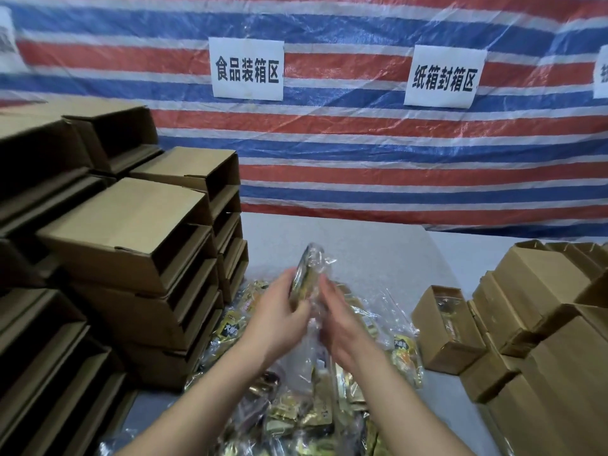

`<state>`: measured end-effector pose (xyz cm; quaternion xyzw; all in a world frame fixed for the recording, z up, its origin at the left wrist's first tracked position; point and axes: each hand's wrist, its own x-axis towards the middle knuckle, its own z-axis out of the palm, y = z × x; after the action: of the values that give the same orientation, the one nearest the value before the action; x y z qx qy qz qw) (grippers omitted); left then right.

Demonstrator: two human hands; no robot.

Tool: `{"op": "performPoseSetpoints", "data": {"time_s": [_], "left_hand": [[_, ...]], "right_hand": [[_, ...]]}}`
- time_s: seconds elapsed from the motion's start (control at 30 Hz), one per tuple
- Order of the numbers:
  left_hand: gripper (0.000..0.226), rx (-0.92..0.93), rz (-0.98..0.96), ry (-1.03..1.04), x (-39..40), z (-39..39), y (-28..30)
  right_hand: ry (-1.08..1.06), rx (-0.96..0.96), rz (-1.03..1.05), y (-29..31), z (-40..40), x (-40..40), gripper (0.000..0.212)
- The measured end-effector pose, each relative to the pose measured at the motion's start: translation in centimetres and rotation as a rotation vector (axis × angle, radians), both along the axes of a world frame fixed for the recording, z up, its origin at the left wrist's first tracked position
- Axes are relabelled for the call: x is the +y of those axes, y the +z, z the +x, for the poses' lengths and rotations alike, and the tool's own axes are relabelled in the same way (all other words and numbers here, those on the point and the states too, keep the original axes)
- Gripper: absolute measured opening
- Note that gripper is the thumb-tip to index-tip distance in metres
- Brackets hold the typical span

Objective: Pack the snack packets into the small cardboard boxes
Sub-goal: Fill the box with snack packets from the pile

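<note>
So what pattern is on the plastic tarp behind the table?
Red, blue and white stripes on the tarp, head view.

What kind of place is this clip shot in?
Probably a makeshift packing station: stacks of empty brown cardboard boxes, a pile of yellow snack packets on the grey table, and white paper zone signs on a striped tarpaulin.

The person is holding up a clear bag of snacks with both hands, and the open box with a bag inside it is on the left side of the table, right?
Almost. Both hands, left hand and right hand, do hold the clear bag of snacks, but the head view shows the open box with a bag inside on the right side of the table, not the left.
</note>
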<state>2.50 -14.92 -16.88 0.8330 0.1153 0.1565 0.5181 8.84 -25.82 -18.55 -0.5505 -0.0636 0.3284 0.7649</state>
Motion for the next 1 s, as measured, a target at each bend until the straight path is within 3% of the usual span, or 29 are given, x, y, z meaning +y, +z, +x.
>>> {"op": "performPoseSetpoints", "data": {"time_s": [0.1, 0.2, 0.3, 0.4, 0.47, 0.6, 0.67, 0.73, 0.83, 1.0], "left_hand": [[0.045, -0.087, 0.164, -0.062, -1.8, -0.7, 3.7], [0.056, -0.033, 0.189, -0.127, -2.3, -1.4, 6.0], [0.059, -0.097, 0.238, -0.196, -2.4, -3.0, 6.5], [0.055, -0.096, 0.201, -0.181, -1.5, -5.3, 5.3], [0.057, 0.027, 0.182, -0.205, 0.1, -6.9, 3.3], [0.073, 0.447, 0.210, -0.530, 2.7, -11.4, -2.3], [0.080, 0.626, 0.253, -0.680, 3.2, -13.7, -5.1], [0.072, 0.749, 0.319, -0.769, 3.0, -15.4, -7.2], [0.042, 0.755, 0.274, -0.686, 2.3, -16.6, -9.3], [0.037, 0.701, 0.108, -0.448, 3.0, -15.9, -10.7]], "right_hand": [[-0.014, 0.000, 0.180, 3.7, -0.4, 1.2, 0.059], [-0.042, 0.010, 0.245, 5.6, -0.3, 0.3, 0.055], [-0.092, -0.032, 0.303, 7.1, -0.3, -1.2, 0.035], [-0.156, -0.106, 0.253, 8.8, -0.5, -2.6, 0.040], [-0.216, -0.177, 0.198, 9.7, -0.5, -3.5, 0.049], [-0.214, -0.258, 0.182, 10.8, -1.0, -4.7, 0.063], [-0.200, -0.281, 0.163, 10.7, -1.3, -4.9, 0.061], [-0.189, -0.294, 0.144, 10.4, -1.7, -4.8, 0.058], [-0.152, -0.304, 0.140, 9.8, -2.3, -4.2, 0.058], [0.094, -0.327, 0.201, 8.9, -3.4, -4.4, 0.050]]}}
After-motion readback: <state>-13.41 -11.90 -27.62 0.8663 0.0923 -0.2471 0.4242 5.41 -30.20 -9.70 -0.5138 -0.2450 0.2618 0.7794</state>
